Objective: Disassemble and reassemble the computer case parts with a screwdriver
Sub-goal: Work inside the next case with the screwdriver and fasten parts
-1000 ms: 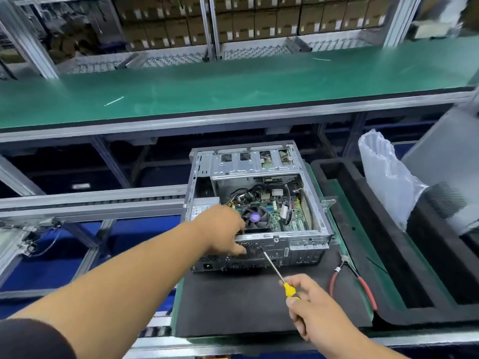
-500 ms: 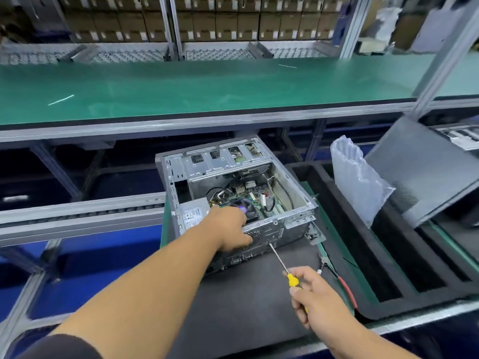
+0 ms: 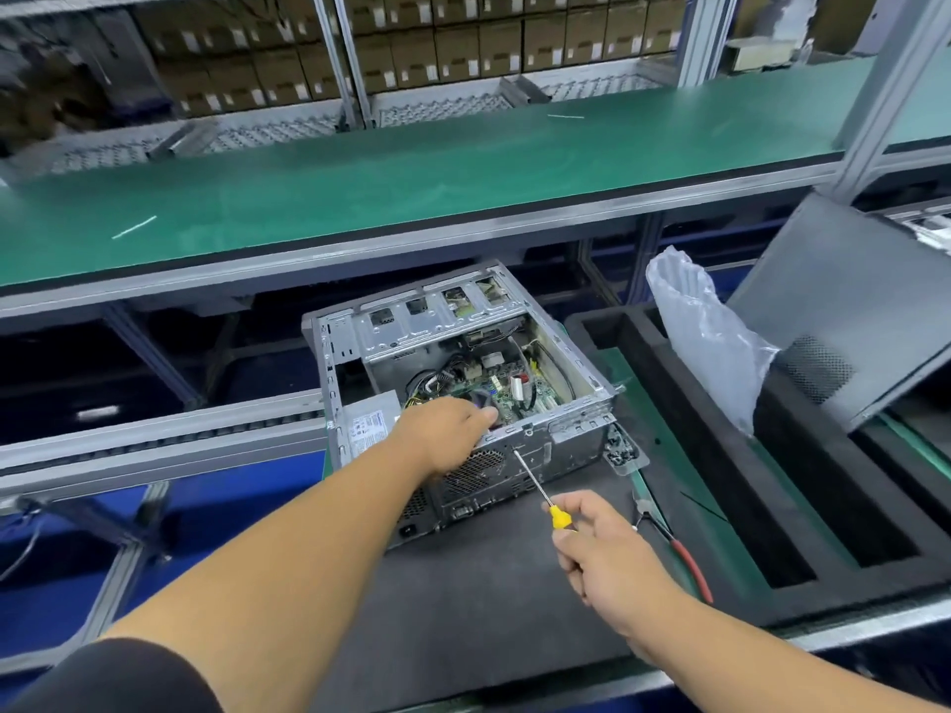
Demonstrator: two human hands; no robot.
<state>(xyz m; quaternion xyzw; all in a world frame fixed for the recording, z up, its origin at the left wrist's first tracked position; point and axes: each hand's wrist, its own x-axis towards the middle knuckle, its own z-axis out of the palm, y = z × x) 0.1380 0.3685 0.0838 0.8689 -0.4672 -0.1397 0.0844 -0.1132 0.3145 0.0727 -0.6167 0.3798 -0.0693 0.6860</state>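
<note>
An open silver computer case [image 3: 432, 321] lies on a dark foam mat [image 3: 489, 573], its motherboard and cables exposed. My left hand [image 3: 445, 429] rests on the near rear edge of the case, fingers curled over the rim by the fan. My right hand [image 3: 602, 548] grips a yellow-handled screwdriver [image 3: 558, 518]. Its shaft points up and left, with the tip against the rear panel just below the rim. The removed grey side panel [image 3: 844, 311] leans at the far right.
Red-handled pliers [image 3: 679, 553] lie on the mat right of my right hand. A small clear tray of screws [image 3: 622, 452] sits at the case's right corner. A plastic bag [image 3: 705, 331] stands in a black foam tray [image 3: 772, 506]. A green shelf [image 3: 411, 172] runs above.
The case now sits turned, its near right corner swung away. My left hand stays on the rim, and the screwdriver tip stays on the rear panel.
</note>
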